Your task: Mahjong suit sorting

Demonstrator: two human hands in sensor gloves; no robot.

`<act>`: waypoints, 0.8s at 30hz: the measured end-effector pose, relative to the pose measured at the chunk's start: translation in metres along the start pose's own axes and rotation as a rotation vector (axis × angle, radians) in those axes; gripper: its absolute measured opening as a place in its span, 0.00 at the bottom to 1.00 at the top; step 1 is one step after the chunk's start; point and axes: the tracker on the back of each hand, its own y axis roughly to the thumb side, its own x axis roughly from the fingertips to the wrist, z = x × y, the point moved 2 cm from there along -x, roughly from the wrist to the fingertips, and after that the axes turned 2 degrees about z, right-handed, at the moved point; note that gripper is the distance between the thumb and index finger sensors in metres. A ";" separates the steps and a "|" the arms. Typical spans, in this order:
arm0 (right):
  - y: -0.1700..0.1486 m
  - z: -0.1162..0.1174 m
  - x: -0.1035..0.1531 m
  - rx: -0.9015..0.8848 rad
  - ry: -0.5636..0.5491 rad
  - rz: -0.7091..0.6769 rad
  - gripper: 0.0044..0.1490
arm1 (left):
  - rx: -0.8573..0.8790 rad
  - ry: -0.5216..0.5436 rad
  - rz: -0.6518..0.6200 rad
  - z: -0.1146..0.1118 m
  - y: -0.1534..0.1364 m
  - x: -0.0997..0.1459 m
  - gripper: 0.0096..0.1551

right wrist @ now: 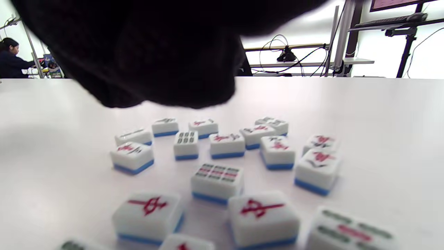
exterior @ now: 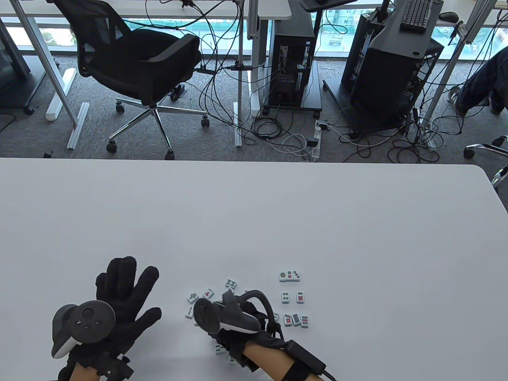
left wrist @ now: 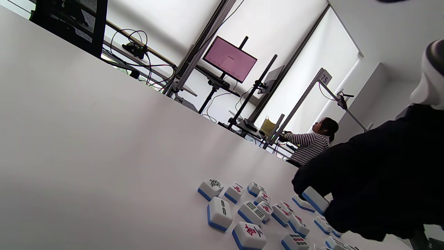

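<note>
The left hand (exterior: 119, 301) lies flat on the white table (exterior: 254, 222) at about 7 o'clock of the table view, palm down. Its fingers are straight and spread wide, and they hold nothing.

The right hand (exterior: 238, 317) is at about 6 o'clock, above a loose heap of mahjong tiles (exterior: 200, 295). In the left wrist view its dark fingers (left wrist: 312, 180) curl round one tile (left wrist: 315, 199) – a white piece with a blue back, lifted a little over the others. The tracker (exterior: 222, 315) on the back of this hand hides the fingertips in the table view.

The loose tiles lie face up just at 9 o'clock of the right hand and partly under it. In the right wrist view many of them carry red characters (right wrist: 263, 208), and some carry green and red bars (right wrist: 216, 172).

At 3 o'clock of the right hand, a little apart from the heap, the circle tiles lie in rows – a first row of three touching tiles (exterior: 289, 276) farthest from the person, then two separate tiles (exterior: 293, 297), then a nearer row (exterior: 296, 320) of touching tiles beside the wrist.
</note>
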 end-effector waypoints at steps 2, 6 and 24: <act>-0.025 -0.013 0.004 0.010 -0.032 0.034 0.38 | -0.002 -0.004 0.000 0.000 0.000 0.000 0.48; -0.074 -0.020 0.012 0.074 -0.063 0.022 0.38 | -0.009 -0.008 0.003 -0.001 0.000 0.000 0.48; -0.151 0.030 0.018 0.240 0.048 0.080 0.37 | -0.019 -0.028 0.033 -0.003 -0.001 -0.002 0.48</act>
